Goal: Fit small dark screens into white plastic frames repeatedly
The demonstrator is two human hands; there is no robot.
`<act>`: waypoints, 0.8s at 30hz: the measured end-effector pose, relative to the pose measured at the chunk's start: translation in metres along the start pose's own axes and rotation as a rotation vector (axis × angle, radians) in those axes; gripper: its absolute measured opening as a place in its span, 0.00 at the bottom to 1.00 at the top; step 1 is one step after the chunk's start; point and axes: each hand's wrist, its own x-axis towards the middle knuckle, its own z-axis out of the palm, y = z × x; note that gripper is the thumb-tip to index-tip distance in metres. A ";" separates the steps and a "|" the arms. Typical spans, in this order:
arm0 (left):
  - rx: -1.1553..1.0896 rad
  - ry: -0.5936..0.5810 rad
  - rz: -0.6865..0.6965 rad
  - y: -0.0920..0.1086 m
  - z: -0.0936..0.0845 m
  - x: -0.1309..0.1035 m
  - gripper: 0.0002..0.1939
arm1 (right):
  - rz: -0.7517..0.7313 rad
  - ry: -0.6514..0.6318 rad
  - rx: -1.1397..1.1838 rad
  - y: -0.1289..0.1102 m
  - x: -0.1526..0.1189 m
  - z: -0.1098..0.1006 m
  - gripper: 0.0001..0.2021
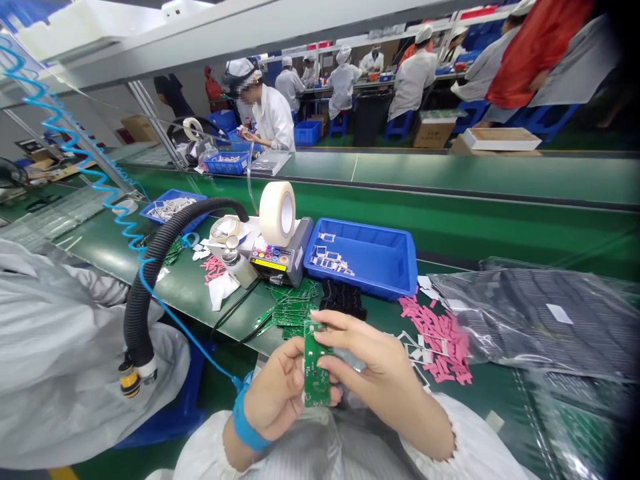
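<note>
A narrow green circuit board (316,373) stands upright between my hands, its face with small components turned toward me. My left hand (283,380), with a blue wrist strap (245,417) on its wrist, closes round the board's left edge and lower part. From the right, my right hand (365,360) grips the board with thumb and fingers at its upper half. Just beyond lies a pile of green circuit boards (290,308). Black parts (343,299) lie right of that pile, in front of a blue tray (370,283) holding several small white frames (330,260).
Pink strips (440,337) and white frames lie to the right, near a plastic-wrapped black sheet (530,307). A grey machine (280,263) carries a tape roll (277,213). A black hose (145,287) arches at left beside a co-worker's sleeve (60,347). A blue coiled cord (100,177) hangs there.
</note>
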 end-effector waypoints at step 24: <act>-0.031 0.445 0.050 -0.015 -0.038 0.016 0.11 | 0.747 0.054 -0.997 0.214 0.070 -0.181 0.10</act>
